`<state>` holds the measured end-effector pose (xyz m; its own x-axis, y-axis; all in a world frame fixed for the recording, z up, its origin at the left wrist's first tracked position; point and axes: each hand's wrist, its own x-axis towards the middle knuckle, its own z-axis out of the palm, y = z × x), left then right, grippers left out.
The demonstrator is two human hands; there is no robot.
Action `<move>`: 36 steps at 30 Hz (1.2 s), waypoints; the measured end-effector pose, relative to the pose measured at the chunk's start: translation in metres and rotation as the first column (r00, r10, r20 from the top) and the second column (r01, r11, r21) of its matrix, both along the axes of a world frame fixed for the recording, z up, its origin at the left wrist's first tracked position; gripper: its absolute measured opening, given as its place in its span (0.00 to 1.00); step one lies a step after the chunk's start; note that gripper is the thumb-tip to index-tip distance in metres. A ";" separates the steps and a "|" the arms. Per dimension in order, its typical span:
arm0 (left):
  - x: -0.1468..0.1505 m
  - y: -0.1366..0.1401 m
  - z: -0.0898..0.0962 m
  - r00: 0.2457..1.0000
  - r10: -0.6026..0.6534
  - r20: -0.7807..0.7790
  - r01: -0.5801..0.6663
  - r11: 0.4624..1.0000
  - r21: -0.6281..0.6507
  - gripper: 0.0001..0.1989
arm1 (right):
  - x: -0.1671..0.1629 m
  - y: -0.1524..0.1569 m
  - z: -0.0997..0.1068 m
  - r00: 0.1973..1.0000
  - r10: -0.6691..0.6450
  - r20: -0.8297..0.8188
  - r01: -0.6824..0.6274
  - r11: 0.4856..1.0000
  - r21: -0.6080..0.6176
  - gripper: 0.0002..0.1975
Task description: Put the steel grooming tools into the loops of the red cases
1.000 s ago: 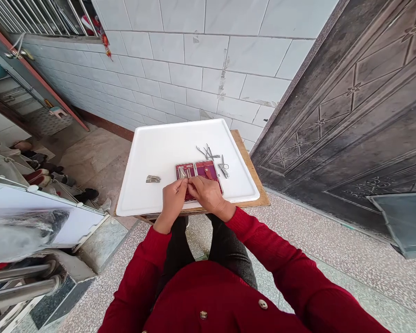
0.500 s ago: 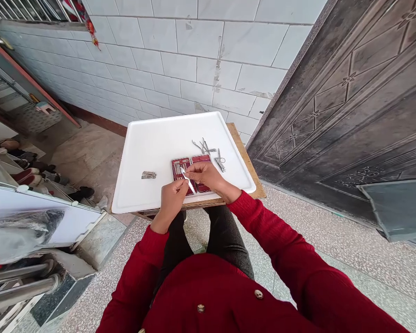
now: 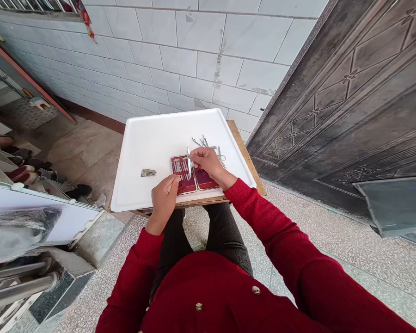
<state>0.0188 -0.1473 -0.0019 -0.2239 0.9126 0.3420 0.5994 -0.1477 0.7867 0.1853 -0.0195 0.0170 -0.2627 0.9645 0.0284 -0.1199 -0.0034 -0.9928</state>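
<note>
In my right hand a slim, silvery-white tool is pinched and stands nearly upright; its exact kind is hard to make out. Below it lies an open manicure case with a red lining and several slender metal tools in its left half. My left hand is at the case's left edge, thumb and fingertips pressed together; whether anything is between them does not show. Further left a nail clipper lies by itself. Past my right hand are metal nippers and small scissors, partly covered by the hand.
Everything lies on a white tray with a raised rim, set on a wooden stand. A tiled wall rises behind it. On the right is a dark patterned door; shoes sit on a rack at left.
My hands have drawn apart. The left has let go of the slim tool and moved left and down; the right has lifted it slightly and turned it more upright.
</note>
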 end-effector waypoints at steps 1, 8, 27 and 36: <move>-0.002 -0.001 -0.003 0.999 -0.003 -0.051 0.004 1.000 0.028 0.17 | -0.001 0.005 -0.002 1.000 -0.026 0.006 0.026 0.999 0.038 0.13; -0.020 -0.014 -0.022 0.928 -0.067 -0.367 0.104 0.991 0.082 0.15 | -0.004 0.035 -0.006 0.988 -0.092 0.124 0.080 0.992 0.099 0.08; -0.026 -0.016 -0.027 0.825 -0.084 -0.559 0.221 0.958 0.183 0.10 | -0.007 0.048 -0.023 0.971 -0.034 0.237 0.010 0.995 0.104 0.14; -0.026 -0.016 -0.027 0.804 -0.069 -0.591 0.224 0.955 0.193 0.10 | -0.008 0.056 -0.018 0.898 0.002 0.439 -0.075 0.986 0.147 0.17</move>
<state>-0.0070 -0.1637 -0.0290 0.2130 0.7888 0.5765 0.8822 -0.4089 0.2336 0.1771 0.0368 -0.0011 -0.3203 0.9459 0.0519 0.3225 0.1603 -0.9329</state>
